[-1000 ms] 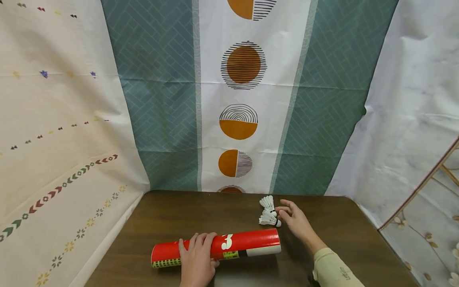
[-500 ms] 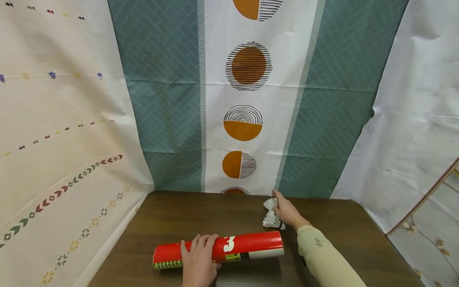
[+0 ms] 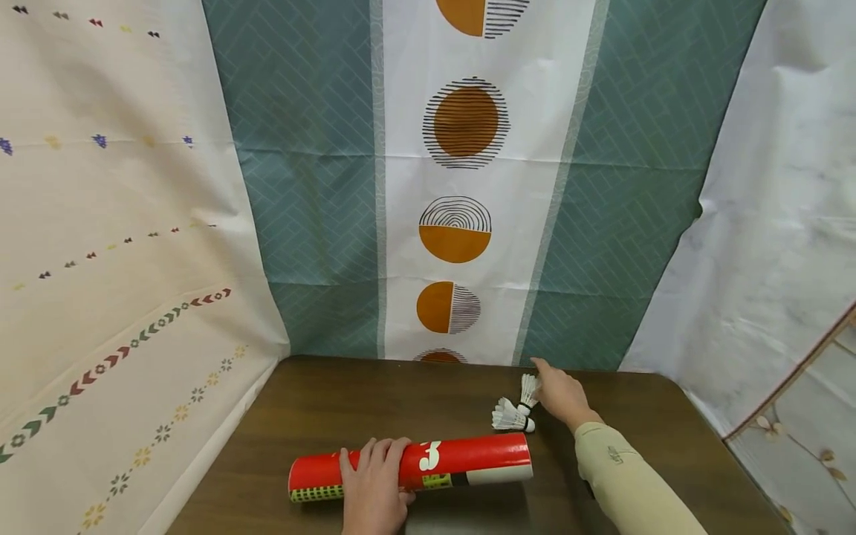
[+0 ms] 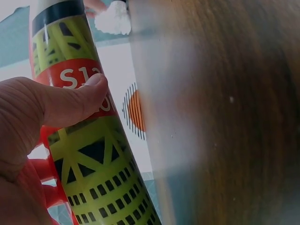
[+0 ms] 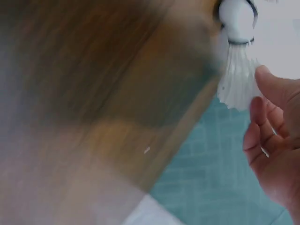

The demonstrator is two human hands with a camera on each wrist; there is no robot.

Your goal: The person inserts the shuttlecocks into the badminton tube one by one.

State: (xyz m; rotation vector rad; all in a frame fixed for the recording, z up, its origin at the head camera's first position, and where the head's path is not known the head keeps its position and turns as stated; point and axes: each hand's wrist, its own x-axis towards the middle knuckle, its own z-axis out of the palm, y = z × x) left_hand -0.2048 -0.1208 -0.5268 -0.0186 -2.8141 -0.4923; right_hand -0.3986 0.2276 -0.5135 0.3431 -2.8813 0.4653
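Observation:
My left hand [image 3: 373,483] grips the red shuttlecock tube [image 3: 478,453], which lies sideways near the front of the table. In the left wrist view the thumb crosses the tube's yellow-green and red label [image 4: 86,140], and the fingers curl behind it. At the back right, my right hand [image 3: 564,394] pinches the feather rim of a white shuttlecock [image 3: 530,388] between thumb and fingers. Its round cork [image 5: 236,18] points away from the hand in the right wrist view. A second shuttlecock [image 3: 510,417] lies beside it, cork toward the right.
The dark wooden table [image 3: 374,401] has rounded back corners. Behind it hangs a green and white cloth [image 3: 321,223] with orange circles. Pale patterned cloths close in the left [image 3: 154,371] and right [image 3: 756,260] sides.
The right hand has reached in to the farther shuttlecock and drawn it rightward, turning its cork toward the lower left. The left hand stays on the tube. The head view has shifted slightly.

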